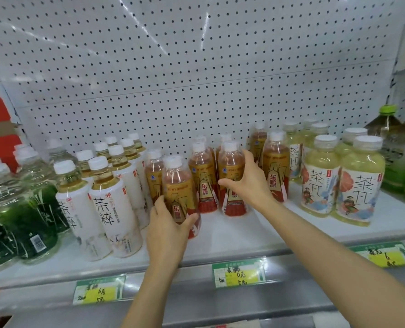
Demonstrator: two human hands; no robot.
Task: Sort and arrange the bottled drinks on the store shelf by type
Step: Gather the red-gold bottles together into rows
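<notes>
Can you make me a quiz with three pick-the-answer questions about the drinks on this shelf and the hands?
1. Where are the white-label bottles? A left of the gold-and-red bottles B right of them C on the floor
2. What colour are the price tags mostly? A blue B green and yellow C pink
3. What is the left hand doing? A hanging empty B waving C holding a gold-and-red bottle

Answers: A, they stand left of that group; B, green frames with yellow patches; C, its fingers wrap that bottle, as the right hand grips another.
</notes>
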